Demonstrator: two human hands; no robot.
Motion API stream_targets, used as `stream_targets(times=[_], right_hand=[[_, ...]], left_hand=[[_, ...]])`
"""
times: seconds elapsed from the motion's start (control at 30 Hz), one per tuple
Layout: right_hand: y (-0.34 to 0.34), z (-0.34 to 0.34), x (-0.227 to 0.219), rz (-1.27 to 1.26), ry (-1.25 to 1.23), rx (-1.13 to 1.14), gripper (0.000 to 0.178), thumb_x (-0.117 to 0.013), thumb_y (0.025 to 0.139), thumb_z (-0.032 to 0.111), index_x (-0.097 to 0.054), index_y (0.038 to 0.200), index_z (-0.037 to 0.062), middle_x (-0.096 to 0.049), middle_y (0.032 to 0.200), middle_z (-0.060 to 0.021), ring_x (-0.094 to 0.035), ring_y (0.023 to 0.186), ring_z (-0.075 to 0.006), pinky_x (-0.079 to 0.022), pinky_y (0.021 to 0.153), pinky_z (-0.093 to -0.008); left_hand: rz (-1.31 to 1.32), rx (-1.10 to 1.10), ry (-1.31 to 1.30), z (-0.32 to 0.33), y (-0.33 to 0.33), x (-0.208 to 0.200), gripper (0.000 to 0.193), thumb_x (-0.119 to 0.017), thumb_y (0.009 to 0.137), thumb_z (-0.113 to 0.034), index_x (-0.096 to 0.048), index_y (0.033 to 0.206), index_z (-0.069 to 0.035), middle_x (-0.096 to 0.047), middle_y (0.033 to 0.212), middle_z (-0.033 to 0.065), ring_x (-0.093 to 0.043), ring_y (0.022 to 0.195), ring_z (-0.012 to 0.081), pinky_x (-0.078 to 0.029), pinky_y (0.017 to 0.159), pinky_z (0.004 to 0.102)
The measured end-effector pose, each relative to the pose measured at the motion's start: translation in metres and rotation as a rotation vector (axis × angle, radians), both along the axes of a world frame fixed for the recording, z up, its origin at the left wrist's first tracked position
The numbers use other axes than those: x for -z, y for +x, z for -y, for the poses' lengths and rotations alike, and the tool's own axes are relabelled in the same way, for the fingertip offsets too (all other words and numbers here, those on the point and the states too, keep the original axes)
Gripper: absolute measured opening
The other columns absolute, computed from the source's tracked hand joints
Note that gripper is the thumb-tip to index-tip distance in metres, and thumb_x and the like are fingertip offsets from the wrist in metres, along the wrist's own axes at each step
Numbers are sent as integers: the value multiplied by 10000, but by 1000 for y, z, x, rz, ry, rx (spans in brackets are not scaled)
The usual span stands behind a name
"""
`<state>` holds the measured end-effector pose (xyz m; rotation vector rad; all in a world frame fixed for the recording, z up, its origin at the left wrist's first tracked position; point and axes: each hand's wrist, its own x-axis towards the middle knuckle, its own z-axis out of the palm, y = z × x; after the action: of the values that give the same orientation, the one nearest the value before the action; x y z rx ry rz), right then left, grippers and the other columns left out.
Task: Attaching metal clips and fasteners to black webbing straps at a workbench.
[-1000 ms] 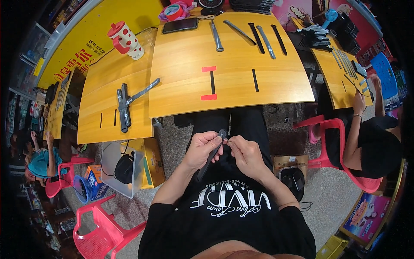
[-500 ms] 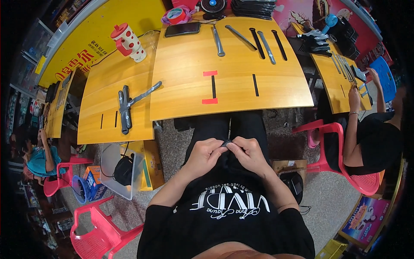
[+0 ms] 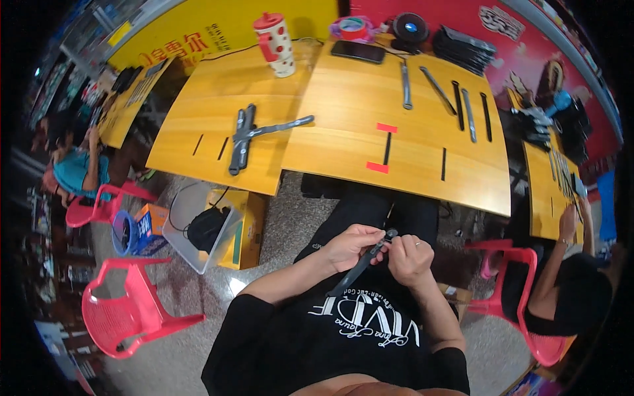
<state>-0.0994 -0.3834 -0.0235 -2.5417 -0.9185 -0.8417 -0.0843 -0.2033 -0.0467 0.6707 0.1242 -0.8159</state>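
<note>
A dark grey strap (image 3: 356, 272) is between my two hands, above my lap and shirt. My left hand (image 3: 351, 249) pinches it near its upper end, and the long tail slants down across my shirt. My right hand (image 3: 411, 259), its fingers curled, grips the rounded upper end. On the table (image 3: 343, 142) in front lie several loose grey and black straps; a grey strap (image 3: 407, 86) and a black strap (image 3: 486, 117) are among them. A stack of straps (image 3: 242, 142) rests on the left table, with one strap lying across it.
Red tape (image 3: 378, 167) and black strips (image 3: 444, 164) mark the table. At the back are a phone (image 3: 358, 51), a fan (image 3: 410, 30), black packs (image 3: 463, 47) and a dotted cup (image 3: 281, 56). A clear bin (image 3: 198, 254) and pink chair (image 3: 135, 303) stand left; another person sits right.
The view has swung, shifting the tables rightward. My hands have moved slightly apart, and the strap's long tail now shows below them. My right hand has turned with its knuckles up.
</note>
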Motion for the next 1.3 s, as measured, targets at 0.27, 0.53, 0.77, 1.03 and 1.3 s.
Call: stream_targets(times=[0.27,0.53,0.77,1.03,1.3], right_hand=[[14,-4,-29,-131,44,-149,204,-716,655,116,-534,712,43,-437,626,-74,-489,517,-246,-374,449,-346],[18,-13,-42,8,-24,-237,148,-675,657,102,-541,711,68,-422,625,-32,-487,514,-181,-371,447,-302],[6,-21,-48,101,-167,-358,112,-624,702,107,-515,696,78,-416,608,-26,-470,502,-147,-328,420,-275],[-19,-32,-68,324,-67,-579,199,-678,693,80,-490,631,79,-429,594,-13,-443,478,-130,-310,407,-258],[-68,-3,-114,38,284,-769,228,-765,686,63,-593,816,-11,-545,715,-85,-547,586,-198,-443,500,-330]], left_hand=[[18,93,-38,-9,14,-17,161,-620,900,-185,-638,928,-28,-676,806,88,-641,636,161,-522,572,271],[83,56,57,-17,14,-31,107,-637,851,-102,-678,820,-8,-669,713,91,-645,601,162,-532,589,262],[294,-134,234,-10,-5,-38,201,-646,864,-134,-672,718,2,-627,631,45,-585,526,94,-472,476,229],[496,-638,506,-16,5,-43,95,-656,841,-78,-694,811,4,-639,671,34,-589,574,95,-483,529,248],[386,-1443,601,-199,68,-13,102,-675,808,-111,-611,766,-44,-576,690,16,-567,614,127,-430,524,271]])
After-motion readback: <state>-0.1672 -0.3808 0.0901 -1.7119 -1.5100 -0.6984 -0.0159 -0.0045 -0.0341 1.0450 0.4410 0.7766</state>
